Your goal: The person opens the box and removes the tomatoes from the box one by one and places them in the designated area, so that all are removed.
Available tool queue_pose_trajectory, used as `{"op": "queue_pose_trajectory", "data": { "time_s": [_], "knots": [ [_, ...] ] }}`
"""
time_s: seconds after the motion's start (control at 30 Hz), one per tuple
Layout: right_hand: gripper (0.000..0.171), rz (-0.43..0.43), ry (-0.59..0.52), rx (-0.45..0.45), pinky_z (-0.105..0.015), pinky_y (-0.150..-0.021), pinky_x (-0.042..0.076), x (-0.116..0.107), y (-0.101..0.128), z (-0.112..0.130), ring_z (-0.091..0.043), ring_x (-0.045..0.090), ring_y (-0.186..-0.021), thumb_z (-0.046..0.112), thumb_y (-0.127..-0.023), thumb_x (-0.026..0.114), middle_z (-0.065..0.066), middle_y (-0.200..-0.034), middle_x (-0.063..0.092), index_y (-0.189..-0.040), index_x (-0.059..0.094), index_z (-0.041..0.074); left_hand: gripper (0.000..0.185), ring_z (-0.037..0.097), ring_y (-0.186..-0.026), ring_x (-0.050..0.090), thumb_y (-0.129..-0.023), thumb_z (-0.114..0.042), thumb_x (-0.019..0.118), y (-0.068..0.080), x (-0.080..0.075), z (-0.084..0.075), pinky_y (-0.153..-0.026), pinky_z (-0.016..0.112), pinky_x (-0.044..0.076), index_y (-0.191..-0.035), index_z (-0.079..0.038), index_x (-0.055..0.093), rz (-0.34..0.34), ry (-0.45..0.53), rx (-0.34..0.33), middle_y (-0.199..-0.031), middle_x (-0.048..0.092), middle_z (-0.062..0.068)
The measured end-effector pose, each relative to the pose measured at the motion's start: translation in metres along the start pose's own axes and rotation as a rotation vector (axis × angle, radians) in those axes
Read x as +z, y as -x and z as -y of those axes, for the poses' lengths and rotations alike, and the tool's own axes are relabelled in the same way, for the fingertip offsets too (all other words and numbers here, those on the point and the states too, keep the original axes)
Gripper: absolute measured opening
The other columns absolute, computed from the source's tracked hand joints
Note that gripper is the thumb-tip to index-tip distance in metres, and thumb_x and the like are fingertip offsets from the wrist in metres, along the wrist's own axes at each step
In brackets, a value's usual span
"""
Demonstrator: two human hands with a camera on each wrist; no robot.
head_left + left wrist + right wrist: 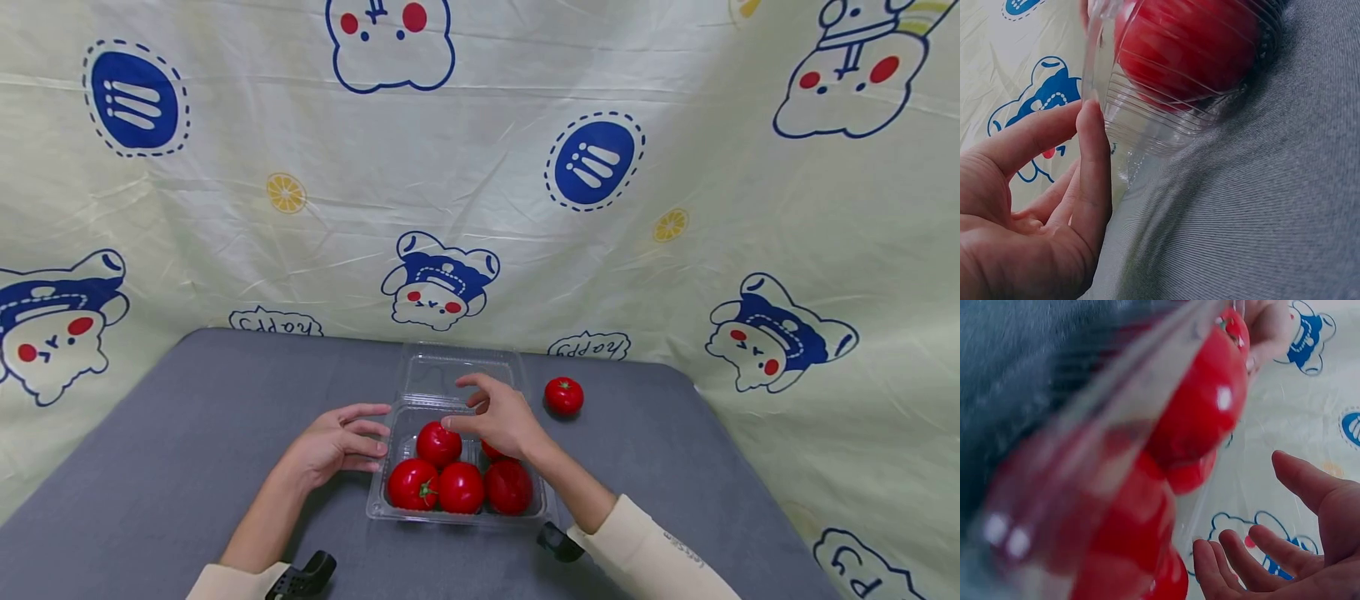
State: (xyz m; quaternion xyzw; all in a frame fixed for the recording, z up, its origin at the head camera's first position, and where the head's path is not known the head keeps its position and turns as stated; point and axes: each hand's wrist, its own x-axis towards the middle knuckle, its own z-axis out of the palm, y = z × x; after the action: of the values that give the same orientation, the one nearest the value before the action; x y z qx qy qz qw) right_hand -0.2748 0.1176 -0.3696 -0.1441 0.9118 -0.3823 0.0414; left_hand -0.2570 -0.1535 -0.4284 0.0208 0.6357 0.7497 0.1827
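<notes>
A clear plastic clamshell box lies with its lid folded back on the grey table. Inside are several red tomatoes, three along the near row. My left hand is at the box's left side, its extended fingertips touching the rim. Over the back right of the box hovers my right hand, fingers spread and slightly bent, with nothing between them. It partly hides one tomato. In the right wrist view, a gap separates these fingers from the tomatoes.
One loose tomato sits on the table to the right of the raised clear lid. A pale printed curtain hangs behind the grey tabletop. Dark bands are worn at both wrists.
</notes>
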Motion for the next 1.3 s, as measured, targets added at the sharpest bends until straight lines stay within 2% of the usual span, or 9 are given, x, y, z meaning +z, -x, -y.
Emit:
{"op": "queue_pose_trajectory", "data": {
  "time_s": [0.3, 0.7, 0.97, 1.3],
  "knots": [
    [0.060, 0.078, 0.049, -0.024, -0.044, -0.082, 0.060, 0.013, -0.003, 0.009, -0.033, 0.064, -0.112, 0.033, -0.083, 0.081, -0.016, -0.125, 0.068, -0.136, 0.060, 0.016, 0.064, 0.016, -0.074, 0.071, -0.088, 0.000, 0.071, 0.000, -0.002, 0.002, -0.071, 0.035, 0.064, -0.147, 0.001, 0.047, -0.001, -0.012, 0.005, -0.104, 0.072, 0.007],
    [0.055, 0.120, 0.068, -0.028, -0.043, -0.079, 0.061, 0.022, -0.003, 0.007, -0.034, 0.062, -0.112, 0.030, -0.084, 0.082, -0.019, -0.127, 0.066, -0.134, 0.063, 0.016, 0.064, 0.016, -0.075, 0.072, -0.088, -0.002, 0.072, 0.001, -0.003, 0.002, -0.071, 0.035, 0.064, -0.147, 0.000, 0.047, 0.003, -0.013, 0.004, -0.106, 0.072, 0.009],
    [0.054, 0.115, 0.102, -0.013, -0.044, -0.078, 0.060, 0.026, -0.003, 0.007, -0.030, 0.059, -0.111, 0.030, -0.082, 0.083, -0.016, -0.125, 0.066, -0.132, 0.065, 0.018, 0.063, 0.016, -0.074, 0.072, -0.088, -0.001, 0.072, 0.001, -0.002, 0.002, -0.070, 0.035, 0.064, -0.147, 0.001, 0.047, 0.006, -0.012, 0.006, -0.105, 0.072, 0.009],
    [0.055, 0.153, 0.131, 0.003, -0.045, -0.077, 0.061, 0.029, -0.005, 0.005, -0.030, 0.057, -0.111, 0.030, -0.081, 0.084, -0.012, -0.120, 0.066, -0.131, 0.065, 0.018, 0.064, 0.016, -0.074, 0.072, -0.088, -0.001, 0.071, 0.000, -0.002, 0.002, -0.069, 0.034, 0.064, -0.147, 0.001, 0.046, 0.001, -0.019, 0.008, -0.101, 0.072, 0.006]
  ]
}}
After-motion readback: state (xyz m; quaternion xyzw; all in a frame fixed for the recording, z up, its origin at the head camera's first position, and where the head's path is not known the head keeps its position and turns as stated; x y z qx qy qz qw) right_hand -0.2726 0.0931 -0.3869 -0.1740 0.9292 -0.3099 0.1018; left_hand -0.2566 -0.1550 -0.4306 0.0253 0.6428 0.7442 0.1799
